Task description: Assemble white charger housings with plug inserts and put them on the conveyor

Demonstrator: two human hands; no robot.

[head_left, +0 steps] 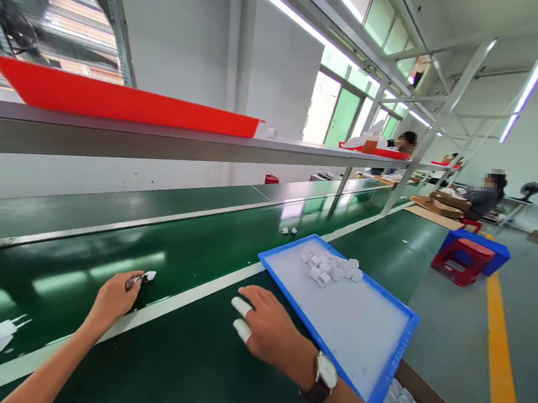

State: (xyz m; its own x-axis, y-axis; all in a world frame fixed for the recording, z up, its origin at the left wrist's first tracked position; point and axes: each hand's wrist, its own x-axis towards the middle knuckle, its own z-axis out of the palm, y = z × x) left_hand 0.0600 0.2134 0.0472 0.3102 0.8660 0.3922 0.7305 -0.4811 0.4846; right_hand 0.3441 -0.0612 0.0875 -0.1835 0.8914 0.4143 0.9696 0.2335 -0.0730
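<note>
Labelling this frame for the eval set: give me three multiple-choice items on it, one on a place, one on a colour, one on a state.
1. Where does the pile of small white parts lie?
A. at the far end of the blue tray
B. in the red tray on the shelf
C. under the right hand

2. What colour is the long tray on the upper shelf?
A. blue
B. red
C. green

3. What is the left hand doing?
A. lying open and flat with nothing in it
B. gripping the blue tray's rim
C. pinching a small white-tipped piece over the green belt

Answers: 1 A, the parts cluster in the tray's far corner. 2 B, it is plainly red against the grey shelf. 3 C, the fingertips close on the piece, while the right hand rests flat beside the tray.
</note>
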